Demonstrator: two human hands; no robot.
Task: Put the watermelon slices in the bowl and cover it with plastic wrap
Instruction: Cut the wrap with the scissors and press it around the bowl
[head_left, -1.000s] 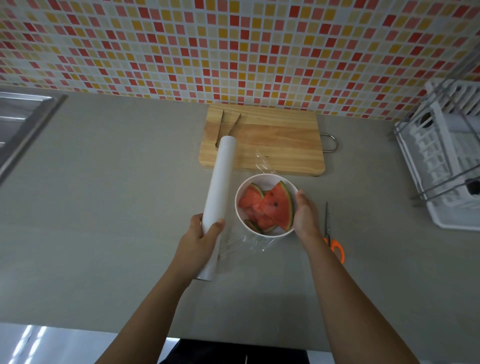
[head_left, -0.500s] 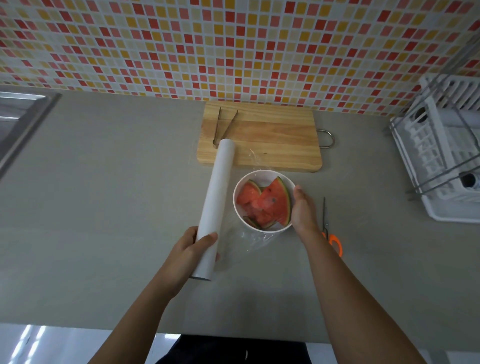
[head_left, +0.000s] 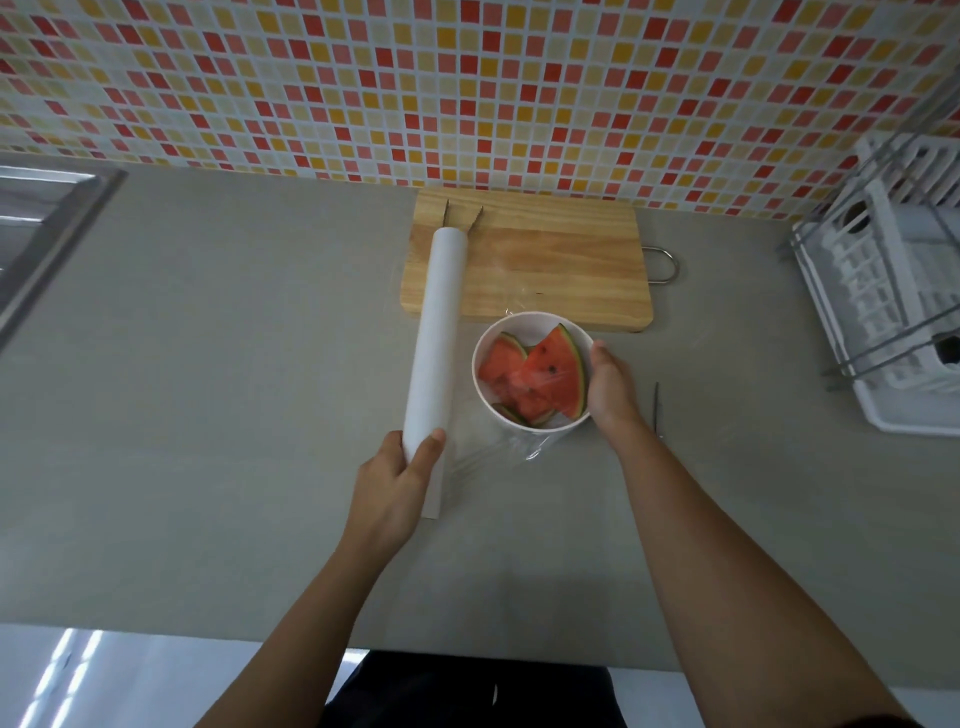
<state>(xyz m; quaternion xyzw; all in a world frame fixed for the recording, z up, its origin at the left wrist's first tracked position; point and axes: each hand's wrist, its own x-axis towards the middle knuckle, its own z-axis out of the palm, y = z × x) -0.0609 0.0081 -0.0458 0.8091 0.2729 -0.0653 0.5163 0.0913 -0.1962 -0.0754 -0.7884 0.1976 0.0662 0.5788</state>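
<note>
The grey table (head_left: 208, 364) carries a wooden board (head_left: 545, 260). The wrap roll (head_left: 436, 332) reaches over the board, and the left hand (head_left: 389, 483) has its grip curled round the roll's near end. Just right of the roll stands the bowl (head_left: 480, 384), with the watermelon slices (head_left: 550, 374) inside under clear film (head_left: 524, 447). The right hand (head_left: 610, 387) has its grip clasping the bowl's right side.

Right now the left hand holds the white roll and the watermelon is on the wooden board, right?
No. The left hand holds the white roll, but the watermelon is in the bowl, in front of the wooden board. The head view shows it.
</note>
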